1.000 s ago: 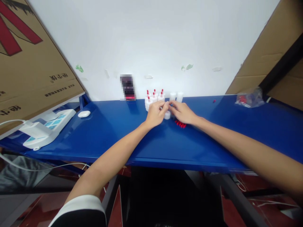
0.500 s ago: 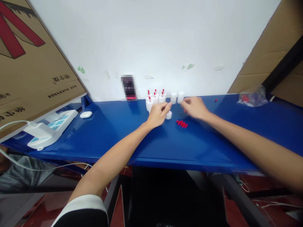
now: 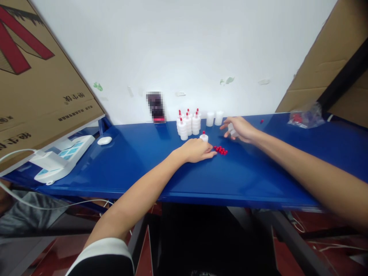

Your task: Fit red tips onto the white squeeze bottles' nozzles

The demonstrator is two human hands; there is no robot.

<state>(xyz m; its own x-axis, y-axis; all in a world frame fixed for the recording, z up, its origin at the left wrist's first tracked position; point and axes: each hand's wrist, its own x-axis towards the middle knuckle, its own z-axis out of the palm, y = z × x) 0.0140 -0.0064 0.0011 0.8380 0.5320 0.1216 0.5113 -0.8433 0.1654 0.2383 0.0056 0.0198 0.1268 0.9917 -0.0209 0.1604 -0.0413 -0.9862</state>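
My left hand [image 3: 198, 150] lies low over the table, finger and thumb apart at the left edge of a cluster of small red caps [image 3: 221, 150]. Just behind it stands a white bottle [image 3: 204, 137] with a red tip, its lower part hidden by the hand. My right hand [image 3: 241, 128] is to the right, some fingers spread, with a small white plastic piece [image 3: 232, 129] held against them; its exact kind is unclear. Several white bottles with red tips [image 3: 188, 124] are grouped behind my left hand. Two plain white cylinders [image 3: 214, 118] stand by the wall.
The blue table [image 3: 129, 161] meets a white wall. A phone-like dark object [image 3: 155, 107], blurred out, leans there. At left are a white oval case [image 3: 104, 140], a power strip [image 3: 69, 153] and a large carton [image 3: 43, 76]. A clear bag [image 3: 307, 117] and a loose red cap [image 3: 262, 121] lie right.
My left hand has moved down and right from the white bottle to the red caps. That bottle now shows a red tip. The right hand's fingers have spread, showing a white piece.
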